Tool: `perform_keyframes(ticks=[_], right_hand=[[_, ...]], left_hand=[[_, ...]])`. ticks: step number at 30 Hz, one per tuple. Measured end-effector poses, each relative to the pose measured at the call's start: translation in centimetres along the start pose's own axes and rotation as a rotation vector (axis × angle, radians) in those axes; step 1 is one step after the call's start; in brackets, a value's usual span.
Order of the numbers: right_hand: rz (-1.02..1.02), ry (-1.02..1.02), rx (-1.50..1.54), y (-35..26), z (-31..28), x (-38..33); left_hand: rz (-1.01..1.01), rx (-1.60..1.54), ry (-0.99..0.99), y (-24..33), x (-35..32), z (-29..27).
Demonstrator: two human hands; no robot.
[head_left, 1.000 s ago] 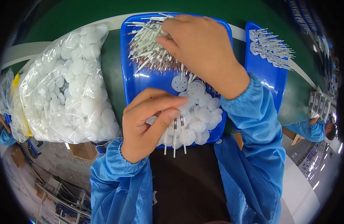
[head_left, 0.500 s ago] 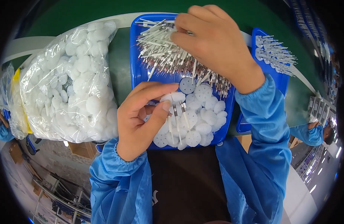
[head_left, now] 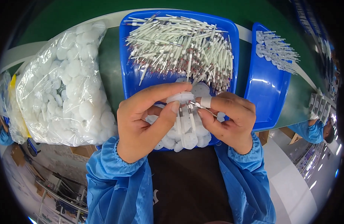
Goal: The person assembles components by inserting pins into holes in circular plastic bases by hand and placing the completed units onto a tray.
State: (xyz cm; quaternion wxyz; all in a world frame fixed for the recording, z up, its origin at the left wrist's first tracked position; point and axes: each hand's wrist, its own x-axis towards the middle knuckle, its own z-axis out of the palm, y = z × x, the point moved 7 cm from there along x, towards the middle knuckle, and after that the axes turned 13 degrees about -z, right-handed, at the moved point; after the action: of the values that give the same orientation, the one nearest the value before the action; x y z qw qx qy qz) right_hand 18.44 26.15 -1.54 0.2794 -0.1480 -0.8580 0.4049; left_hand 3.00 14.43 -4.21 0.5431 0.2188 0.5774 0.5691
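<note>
Right hand [head_left: 228, 119] back from the pin pile, pinching one pin [head_left: 203, 107] against the white disc [head_left: 181, 98] I see clamped in the left hand [head_left: 146, 123]; insertion looks underway.

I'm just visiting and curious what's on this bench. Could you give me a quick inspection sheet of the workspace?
Surface: green table with a pale edge.
Job's things: blue tray holding a heap of thin white pins and white discs; one white disc pinched in the left hand; right hand brings a pin to it.
Clutter: clear bag of white discs; second blue tray with pinned pieces.
Hands: both busy, fingertips close together.
Cables: nothing seen.
Surroundings: another person's blue sleeve at right.
</note>
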Motion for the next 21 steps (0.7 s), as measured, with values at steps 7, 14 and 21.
perform_keyframes(ticks=[7,14,21], right_hand=[[0.095,-0.012,0.018,0.6,-0.7,-0.6],[0.168,0.027,0.113,0.4,0.1,-0.4],[-0.029,-0.021,-0.144,-0.4,0.7,0.8]], left_hand=[[0.12,0.186,0.1,-0.2,0.3,0.4],[0.245,0.498,0.164,1.3,-0.2,0.2],[0.314,0.66,0.178,1.9,-0.5,0.7]])
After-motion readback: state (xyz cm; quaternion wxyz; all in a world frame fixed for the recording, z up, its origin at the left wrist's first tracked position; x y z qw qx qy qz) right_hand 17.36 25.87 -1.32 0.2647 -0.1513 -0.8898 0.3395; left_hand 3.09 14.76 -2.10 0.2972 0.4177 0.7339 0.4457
